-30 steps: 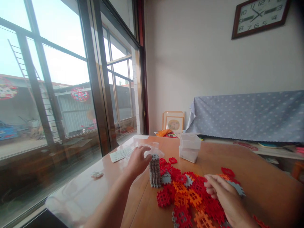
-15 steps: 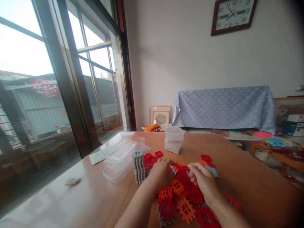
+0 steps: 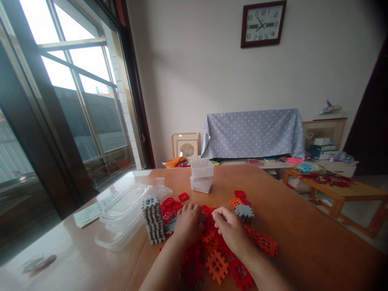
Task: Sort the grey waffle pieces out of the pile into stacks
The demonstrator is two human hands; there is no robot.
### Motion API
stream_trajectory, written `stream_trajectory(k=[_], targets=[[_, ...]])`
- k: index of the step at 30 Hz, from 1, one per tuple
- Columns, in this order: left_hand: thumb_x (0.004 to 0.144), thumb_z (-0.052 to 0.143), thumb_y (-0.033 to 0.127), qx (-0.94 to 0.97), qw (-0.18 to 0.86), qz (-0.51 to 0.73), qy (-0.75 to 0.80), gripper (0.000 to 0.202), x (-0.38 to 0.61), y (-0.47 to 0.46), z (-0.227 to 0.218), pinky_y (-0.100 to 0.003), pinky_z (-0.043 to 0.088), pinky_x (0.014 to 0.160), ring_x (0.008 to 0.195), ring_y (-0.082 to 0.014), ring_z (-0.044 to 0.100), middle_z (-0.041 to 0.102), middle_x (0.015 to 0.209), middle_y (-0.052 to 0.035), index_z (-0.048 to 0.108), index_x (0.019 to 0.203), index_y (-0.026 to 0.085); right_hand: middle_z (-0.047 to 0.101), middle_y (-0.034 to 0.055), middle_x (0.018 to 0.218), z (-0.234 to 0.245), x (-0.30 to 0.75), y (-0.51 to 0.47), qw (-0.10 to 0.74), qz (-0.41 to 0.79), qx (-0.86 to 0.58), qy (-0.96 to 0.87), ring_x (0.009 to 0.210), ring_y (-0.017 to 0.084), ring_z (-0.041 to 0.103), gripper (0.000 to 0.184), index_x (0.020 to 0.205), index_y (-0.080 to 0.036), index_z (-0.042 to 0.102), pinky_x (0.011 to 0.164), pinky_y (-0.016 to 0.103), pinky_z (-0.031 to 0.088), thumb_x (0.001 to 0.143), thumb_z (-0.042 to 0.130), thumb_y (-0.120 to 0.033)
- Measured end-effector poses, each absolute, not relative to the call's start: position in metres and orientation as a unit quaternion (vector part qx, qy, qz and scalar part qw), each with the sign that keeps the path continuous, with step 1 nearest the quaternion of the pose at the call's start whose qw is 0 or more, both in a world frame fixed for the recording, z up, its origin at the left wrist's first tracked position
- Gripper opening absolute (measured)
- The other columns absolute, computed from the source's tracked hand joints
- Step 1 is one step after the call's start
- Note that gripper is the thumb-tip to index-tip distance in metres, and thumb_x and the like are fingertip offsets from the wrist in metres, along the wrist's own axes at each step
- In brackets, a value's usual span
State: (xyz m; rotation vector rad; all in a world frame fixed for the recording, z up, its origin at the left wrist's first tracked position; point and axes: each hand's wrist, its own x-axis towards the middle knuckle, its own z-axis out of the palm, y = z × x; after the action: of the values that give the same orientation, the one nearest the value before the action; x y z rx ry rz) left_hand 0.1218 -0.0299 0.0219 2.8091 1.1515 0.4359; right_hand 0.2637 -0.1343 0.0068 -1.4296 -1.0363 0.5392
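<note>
My left hand [image 3: 188,221] is bent down over a heap of red and orange interlocking plastic tiles [image 3: 209,242], its fingertips mostly hidden. A bit of grey shows beside its fingers. Just to the right, my right hand [image 3: 228,226] is closed in a pinch above the heap; whatever lies between its fingers is too small to make out. Left of my left hand stands a tall stack of grey tiles [image 3: 154,220]. A shorter grey stack [image 3: 244,213] sits beyond my right hand, near some orange and red tiles [image 3: 239,195].
Clear plastic lids and a shallow container [image 3: 121,218] lie at the left, partly over a written sheet [image 3: 91,210]. Two nested clear tubs [image 3: 202,176] stand at the back. A small blurred item [image 3: 39,263] rests near the left edge of the wooden table [image 3: 303,242].
The view has turned to the right, so everything sits further left in the picture. Both hands stay over the heap, with the left fingers a little more raised into view.
</note>
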Motion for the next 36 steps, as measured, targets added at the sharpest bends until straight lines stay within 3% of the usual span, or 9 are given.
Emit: stream_trajectory(k=[4,11,14,19,23,36], targets=[[0.081,0.060,0.020,0.906,0.035,0.193,0.376,0.042,0.121,-0.027,0.020,-0.042,0.041,0.093,0.117,-0.0334,0.053,0.063,0.121,-0.0114,0.060,0.122,0.026,0.061,-0.0018,0.062,0.009,0.263,-0.135,0.611,0.255,-0.615,-0.429,0.055,0.015,0.054,0.034,0.081,-0.021,0.066,0.055,0.027,0.043,0.087,0.058,-0.054],[0.091,0.055,0.024,0.886,0.065,0.293,0.352,0.016,0.115,-0.029,0.028,-0.039,0.040,0.088,0.103,-0.0285,0.057,0.067,0.103,-0.0076,0.068,0.101,0.025,0.068,0.0022,0.073,0.028,0.293,-0.146,0.659,0.205,-0.635,-0.346,0.064,0.017,0.060,0.038,0.089,-0.020,0.069,0.061,0.028,0.047,0.084,0.063,-0.057],[0.092,0.056,0.025,0.869,0.106,0.357,0.325,0.012,0.113,-0.029,0.029,-0.037,0.042,0.088,0.099,-0.0259,0.058,0.067,0.098,-0.0065,0.067,0.097,0.024,0.068,0.0028,0.071,0.034,0.333,-0.160,0.667,0.139,-0.676,-0.280,0.061,0.018,0.061,0.042,0.083,-0.020,0.067,0.060,0.029,0.046,0.085,0.059,-0.061],[0.090,0.055,0.022,0.808,0.235,0.465,0.273,0.012,0.116,-0.024,0.021,-0.032,0.046,0.085,0.090,-0.0199,0.060,0.065,0.094,-0.0040,0.064,0.096,0.021,0.069,0.0062,0.063,0.031,0.378,-0.176,0.509,0.122,-0.796,-0.303,0.059,0.021,0.064,0.054,0.066,-0.023,0.063,0.061,0.032,0.045,0.092,0.044,-0.066],[0.085,0.058,0.022,0.753,0.347,0.488,0.272,0.014,0.123,-0.022,0.011,-0.028,0.047,0.078,0.082,-0.0174,0.060,0.064,0.089,-0.0024,0.066,0.097,0.020,0.072,0.0078,0.064,0.031,0.375,-0.176,0.379,0.142,-0.838,-0.365,0.066,0.022,0.067,0.056,0.065,-0.022,0.065,0.062,0.029,0.044,0.095,0.039,-0.061],[0.076,0.066,0.023,0.649,0.549,0.464,0.247,0.017,0.131,-0.033,0.014,-0.025,0.044,0.068,0.071,-0.0141,0.056,0.064,0.081,-0.0008,0.066,0.092,0.018,0.074,0.0104,0.075,0.034,0.374,-0.174,0.305,0.059,-0.872,-0.377,0.072,0.024,0.067,0.059,0.072,-0.023,0.069,0.062,0.029,0.040,0.097,0.032,-0.062]])
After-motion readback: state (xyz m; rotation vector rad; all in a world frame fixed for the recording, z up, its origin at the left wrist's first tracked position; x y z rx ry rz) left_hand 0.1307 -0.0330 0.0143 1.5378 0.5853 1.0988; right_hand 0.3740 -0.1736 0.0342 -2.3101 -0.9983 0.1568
